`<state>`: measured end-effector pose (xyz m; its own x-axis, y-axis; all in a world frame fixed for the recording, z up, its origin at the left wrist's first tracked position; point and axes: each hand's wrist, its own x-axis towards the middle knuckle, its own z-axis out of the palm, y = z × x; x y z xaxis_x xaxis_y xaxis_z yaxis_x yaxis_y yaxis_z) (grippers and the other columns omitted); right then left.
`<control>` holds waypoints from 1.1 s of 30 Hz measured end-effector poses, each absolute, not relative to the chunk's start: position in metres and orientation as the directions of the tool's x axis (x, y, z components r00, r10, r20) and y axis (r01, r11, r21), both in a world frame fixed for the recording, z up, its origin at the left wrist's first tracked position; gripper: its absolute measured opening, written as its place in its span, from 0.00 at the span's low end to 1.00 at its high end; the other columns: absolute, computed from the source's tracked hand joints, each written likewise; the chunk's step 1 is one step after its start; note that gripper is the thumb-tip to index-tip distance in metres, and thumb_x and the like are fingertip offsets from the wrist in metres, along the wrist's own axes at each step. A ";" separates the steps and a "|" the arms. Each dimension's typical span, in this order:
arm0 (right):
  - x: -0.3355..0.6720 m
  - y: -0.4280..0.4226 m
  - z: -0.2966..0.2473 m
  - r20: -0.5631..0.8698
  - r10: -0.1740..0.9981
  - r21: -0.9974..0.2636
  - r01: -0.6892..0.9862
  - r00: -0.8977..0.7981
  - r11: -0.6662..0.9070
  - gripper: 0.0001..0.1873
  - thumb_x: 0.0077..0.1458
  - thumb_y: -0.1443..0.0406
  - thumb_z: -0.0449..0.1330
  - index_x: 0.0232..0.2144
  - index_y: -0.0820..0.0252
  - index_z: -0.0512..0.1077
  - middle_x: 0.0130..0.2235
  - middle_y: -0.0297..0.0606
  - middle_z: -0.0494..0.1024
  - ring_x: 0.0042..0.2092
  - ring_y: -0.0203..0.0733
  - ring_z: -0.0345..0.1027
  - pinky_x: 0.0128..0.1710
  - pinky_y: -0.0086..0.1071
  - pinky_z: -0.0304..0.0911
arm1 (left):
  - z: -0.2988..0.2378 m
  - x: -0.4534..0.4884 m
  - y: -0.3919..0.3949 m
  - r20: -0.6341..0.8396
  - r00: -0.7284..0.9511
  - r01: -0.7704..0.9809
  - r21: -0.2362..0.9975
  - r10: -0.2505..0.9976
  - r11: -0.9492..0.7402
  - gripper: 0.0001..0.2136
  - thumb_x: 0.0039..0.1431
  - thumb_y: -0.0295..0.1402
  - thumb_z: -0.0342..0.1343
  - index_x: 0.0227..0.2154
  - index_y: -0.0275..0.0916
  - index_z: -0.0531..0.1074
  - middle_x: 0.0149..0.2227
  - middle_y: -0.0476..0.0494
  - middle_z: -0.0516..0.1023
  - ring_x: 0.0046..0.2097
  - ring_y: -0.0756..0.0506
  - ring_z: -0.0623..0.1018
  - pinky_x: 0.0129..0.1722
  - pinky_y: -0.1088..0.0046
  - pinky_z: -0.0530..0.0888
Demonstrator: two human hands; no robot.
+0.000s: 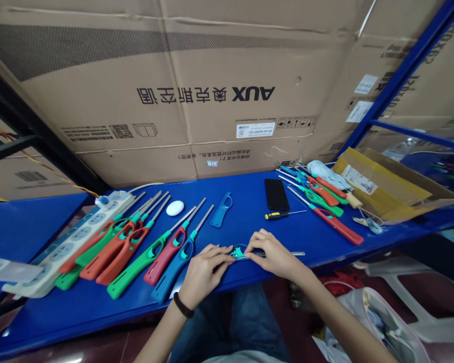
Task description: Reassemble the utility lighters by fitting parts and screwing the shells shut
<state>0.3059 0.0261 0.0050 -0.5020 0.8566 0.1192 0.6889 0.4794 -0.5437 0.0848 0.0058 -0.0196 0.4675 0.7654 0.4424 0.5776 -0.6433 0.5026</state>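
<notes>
Near the front edge of the blue tabletop lies an opened blue utility lighter (237, 251), its teal trigger part exposed and its metal tube pointing right. The fingertips of my left hand (206, 269) are closed on its left side; the palm hides most of the handle. My right hand (270, 254) pinches at the inner parts just right of the trigger, too small to make out clearly. Behind the hands rests a loose blue handle shell (218, 216). A blue-handled lighter (174, 278) lies just left of my left hand.
Several red and green lighters (126, 254) lie at left beside a white power strip (81, 239). A white oval object (175, 207) sits behind them. At right are a phone (277, 194), a screwdriver (278, 216), more lighters (335, 225) and a yellow box (386, 179). Cardboard (212, 50) stands behind.
</notes>
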 end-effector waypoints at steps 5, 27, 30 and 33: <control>0.306 0.023 0.004 0.188 0.822 -0.487 0.675 -0.538 0.554 0.05 0.58 0.68 0.58 0.33 0.57 0.74 0.34 0.35 0.74 0.38 0.39 0.66 0.45 0.36 0.61 | -0.017 0.086 0.004 0.399 0.449 0.600 0.528 0.799 -0.601 0.07 0.61 0.29 0.53 0.40 0.43 0.73 0.42 0.48 0.79 0.44 0.47 0.77 0.45 0.68 0.75; 0.277 -0.008 -0.021 0.334 0.649 0.152 0.719 -0.684 0.679 0.20 0.58 0.75 0.47 0.51 0.71 0.68 0.51 0.49 0.74 0.51 0.48 0.65 0.51 0.43 0.58 | -0.018 0.086 0.005 0.394 0.526 0.621 0.428 0.753 -0.657 0.09 0.63 0.26 0.48 0.35 0.41 0.74 0.42 0.45 0.77 0.41 0.46 0.74 0.41 0.68 0.75; 0.275 -0.006 -0.021 0.289 0.676 0.067 0.718 -0.678 0.693 0.18 0.58 0.74 0.48 0.48 0.68 0.69 0.50 0.51 0.74 0.52 0.48 0.66 0.51 0.43 0.59 | -0.018 0.087 0.003 0.380 0.532 0.626 0.426 0.757 -0.653 0.09 0.62 0.25 0.49 0.34 0.41 0.73 0.42 0.46 0.77 0.41 0.46 0.74 0.41 0.68 0.75; 0.277 -0.007 -0.019 0.293 0.695 -0.039 0.718 -0.657 0.695 0.18 0.59 0.74 0.48 0.49 0.65 0.68 0.52 0.47 0.73 0.53 0.46 0.65 0.52 0.42 0.59 | -0.021 0.086 0.000 0.387 0.516 0.639 0.421 0.764 -0.644 0.09 0.62 0.25 0.48 0.35 0.41 0.73 0.42 0.45 0.77 0.41 0.45 0.74 0.40 0.68 0.75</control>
<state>0.2768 -0.0068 -0.0186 -0.6569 0.6949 0.2925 0.7178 0.6951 -0.0391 0.0861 -0.0005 -0.0209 0.5159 0.7642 0.3870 0.6386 -0.6443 0.4208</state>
